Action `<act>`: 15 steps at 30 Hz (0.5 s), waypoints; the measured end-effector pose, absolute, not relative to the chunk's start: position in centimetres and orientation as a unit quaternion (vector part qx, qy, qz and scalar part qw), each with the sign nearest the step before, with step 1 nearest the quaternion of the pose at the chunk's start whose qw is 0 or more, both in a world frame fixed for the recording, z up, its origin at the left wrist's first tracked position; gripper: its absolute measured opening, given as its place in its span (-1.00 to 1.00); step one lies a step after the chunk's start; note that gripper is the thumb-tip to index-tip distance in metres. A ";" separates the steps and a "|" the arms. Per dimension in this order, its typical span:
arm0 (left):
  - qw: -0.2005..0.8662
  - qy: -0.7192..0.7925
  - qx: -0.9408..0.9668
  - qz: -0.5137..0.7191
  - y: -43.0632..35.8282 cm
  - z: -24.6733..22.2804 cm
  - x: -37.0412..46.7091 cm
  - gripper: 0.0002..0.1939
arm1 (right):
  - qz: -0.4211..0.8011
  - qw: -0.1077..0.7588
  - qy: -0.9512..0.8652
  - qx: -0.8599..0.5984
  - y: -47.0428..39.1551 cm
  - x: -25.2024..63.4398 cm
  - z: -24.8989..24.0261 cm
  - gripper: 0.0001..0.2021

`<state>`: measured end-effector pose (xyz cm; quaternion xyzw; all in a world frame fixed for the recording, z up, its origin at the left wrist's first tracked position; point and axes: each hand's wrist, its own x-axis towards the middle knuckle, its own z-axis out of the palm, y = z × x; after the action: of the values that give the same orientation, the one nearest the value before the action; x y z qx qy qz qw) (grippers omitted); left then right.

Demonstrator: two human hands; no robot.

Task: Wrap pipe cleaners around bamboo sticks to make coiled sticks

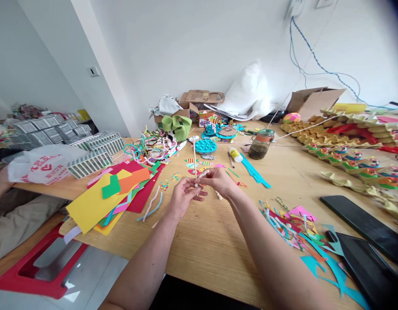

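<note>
My left hand [185,196] is closed around the lower end of a thin pale stick [194,157], which stands nearly upright above the wooden table [202,245]. Close beside it, my right hand [217,180] pinches a short white fuzzy strip [203,174] against the stick's lower end. Small paper fish [206,163] and a round blue piece [206,146] lie just beyond my hands. To the left of my left hand are a pink and a blue fuzzy strip [156,209].
Coloured sheets [98,202] lie at the left, paper scraps [292,226] and phones [363,224] at the right. A glue bottle [235,154] and a jar [261,145] stand farther back. Another person's hand [1,178] touches a plastic bag [40,163] at far left.
</note>
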<state>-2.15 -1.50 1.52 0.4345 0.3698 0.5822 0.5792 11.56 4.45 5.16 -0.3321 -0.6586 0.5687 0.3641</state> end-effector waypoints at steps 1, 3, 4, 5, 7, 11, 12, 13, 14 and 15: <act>0.571 0.375 0.437 0.585 -1.5 1.5 -2.1 -0.61 | 0.567 0.363 -0.657 -0.339 4.4 11.5 5.1 -0.74; 0.562 0.382 0.441 0.586 -1.4 1.4 -2.1 -0.64 | 0.567 0.366 -0.648 -0.353 4.4 11.4 5.1 -0.73; 0.560 0.383 0.442 0.586 -1.4 1.4 -2.1 -0.66 | 0.567 0.371 -0.643 -0.358 4.5 11.3 5.0 -0.73; 0.558 0.384 0.443 0.588 -1.4 1.3 -2.2 -0.67 | 0.567 0.376 -0.638 -0.360 4.5 11.2 4.9 -0.74; 0.552 0.384 0.442 0.593 -1.4 1.3 -2.2 -0.68 | 0.560 0.382 -0.639 -0.364 4.6 11.1 4.8 -0.75; 0.531 0.389 0.435 0.614 -1.4 1.3 -2.1 -0.58 | 0.530 0.372 -0.663 -0.377 4.8 11.0 4.4 -0.78; 0.525 0.392 0.435 0.618 -1.4 1.3 -2.1 -0.57 | 0.526 0.366 -0.669 -0.377 4.8 11.0 4.3 -0.78; 0.519 0.394 0.436 0.621 -1.4 1.3 -2.1 -0.58 | 0.525 0.358 -0.675 -0.376 4.8 11.0 4.2 -0.78; 0.515 0.395 0.437 0.623 -1.3 1.3 -2.1 -0.60 | 0.525 0.352 -0.679 -0.373 4.8 11.1 4.2 -0.78; 0.511 0.395 0.437 0.626 -1.3 1.2 -2.1 -0.63 | 0.525 0.348 -0.682 -0.371 4.8 11.1 4.2 -0.78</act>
<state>-2.09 -1.27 1.23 0.4369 0.3951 0.6256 0.5115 11.07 4.82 4.16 -0.3705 -0.6821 0.5255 0.3482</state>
